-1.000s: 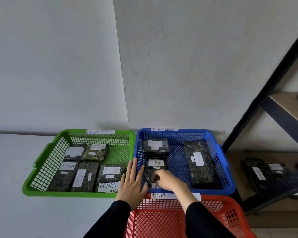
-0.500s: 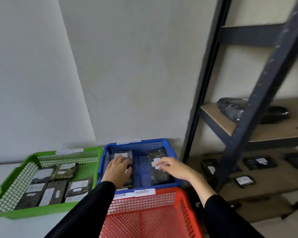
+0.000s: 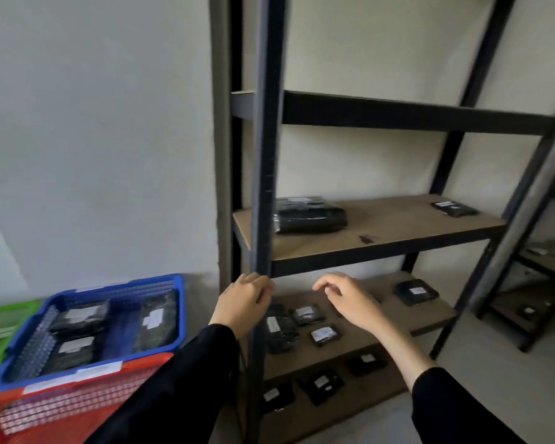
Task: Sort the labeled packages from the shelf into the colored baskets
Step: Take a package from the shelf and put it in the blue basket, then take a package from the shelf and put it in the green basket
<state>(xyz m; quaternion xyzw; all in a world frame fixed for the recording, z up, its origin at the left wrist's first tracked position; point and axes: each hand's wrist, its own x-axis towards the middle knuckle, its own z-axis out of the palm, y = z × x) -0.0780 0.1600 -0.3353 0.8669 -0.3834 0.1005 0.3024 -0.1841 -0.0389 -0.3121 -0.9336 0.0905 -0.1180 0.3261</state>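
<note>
A dark metal shelf (image 3: 378, 114) with wooden boards fills the right side. Several small black labeled packages (image 3: 323, 334) lie on its lower boards, and a bigger black package (image 3: 311, 216) sits on the middle board. My left hand (image 3: 242, 302) hovers by the front post with loosely curled fingers and holds nothing. Over the lower board, my right hand (image 3: 346, 298) hangs empty with relaxed, bent fingers. At lower left stand the blue basket (image 3: 180, 310) holding several packages, the red basket (image 3: 74, 408) in front of it, and a strip of the green basket (image 3: 4, 318).
A white wall runs behind the baskets and shelf. A second dark shelf unit (image 3: 545, 261) stands at the far right with small packages on it. The shelf's front post (image 3: 265, 139) rises between my hands and the baskets.
My view has swung right from the baskets to the shelf. Both hands left the blue basket and now hover in front of the lower shelf boards.
</note>
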